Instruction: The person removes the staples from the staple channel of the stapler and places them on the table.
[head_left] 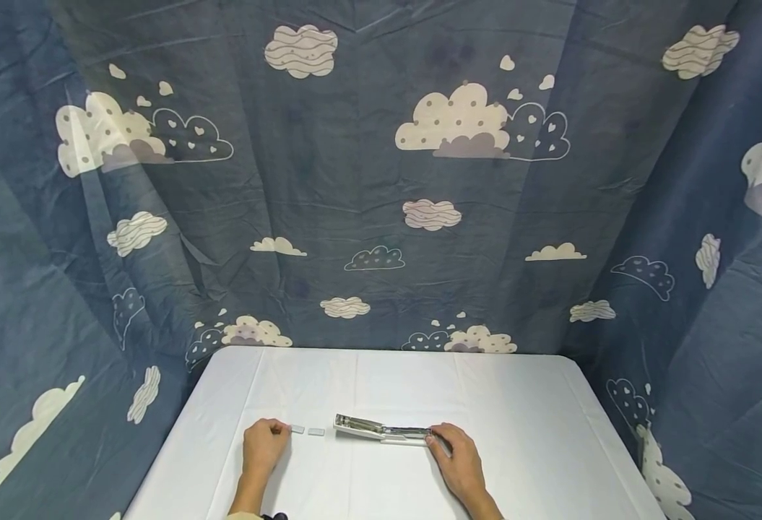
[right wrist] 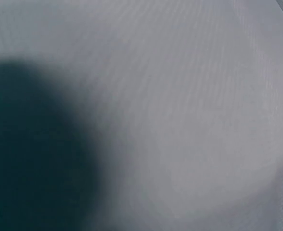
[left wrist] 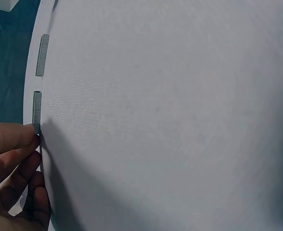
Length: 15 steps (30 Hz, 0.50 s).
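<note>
On the white table lies a stapler [head_left: 381, 430], spread open lengthwise, its metal parts facing up. My right hand [head_left: 460, 464] holds the stapler's right end between thumb and fingers. To the left of the stapler are two short grey strips of staples in a row. The nearer-to-stapler strip [head_left: 316, 432] lies untouched. My left hand [head_left: 263, 445] pinches the end of the other staple strip [left wrist: 37, 108], which the left wrist view shows at the thumb tip. The right wrist view shows neither the hand's fingers nor the stapler clearly.
The white-covered table [head_left: 517, 404] has rounded far corners. Behind it and at both sides hangs a dark blue curtain [head_left: 381, 180] with cloud prints. A dark blurred shape [right wrist: 30, 154] fills the lower left of the right wrist view.
</note>
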### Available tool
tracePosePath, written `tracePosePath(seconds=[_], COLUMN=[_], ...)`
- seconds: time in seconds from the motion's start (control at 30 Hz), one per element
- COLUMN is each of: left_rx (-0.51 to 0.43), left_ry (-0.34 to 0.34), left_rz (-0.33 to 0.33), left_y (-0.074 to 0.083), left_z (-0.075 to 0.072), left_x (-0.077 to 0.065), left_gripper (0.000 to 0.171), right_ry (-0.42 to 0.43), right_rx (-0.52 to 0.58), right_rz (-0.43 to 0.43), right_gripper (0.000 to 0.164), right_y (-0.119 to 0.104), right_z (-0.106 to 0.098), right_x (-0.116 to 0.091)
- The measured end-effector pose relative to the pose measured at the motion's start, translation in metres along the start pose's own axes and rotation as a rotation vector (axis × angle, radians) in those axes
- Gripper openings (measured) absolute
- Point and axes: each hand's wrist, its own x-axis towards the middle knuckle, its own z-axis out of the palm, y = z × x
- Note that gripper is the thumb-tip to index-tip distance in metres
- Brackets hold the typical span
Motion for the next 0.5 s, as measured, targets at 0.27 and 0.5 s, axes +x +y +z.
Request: tracePosePath(seconds=[0.27,0.5], left_rx=[-0.027,-0.089], left_ry=[0.035,-0.035], left_rz=[-0.024,0.005], left_y=[-0.004,-0.005], left_z=[0.003,0.005], left_x=[-0.005,-0.011], left_gripper=[0.008,0.01], right_ry=[-0.002,-0.053], right_rx=[0.012,0.084], right_rz=[-0.021,-0.01], right_gripper=[0.034,0.046], right_y=[0.001,0.006], right_z=[0.0,-0.016], right_x=[-0.002,-0.007])
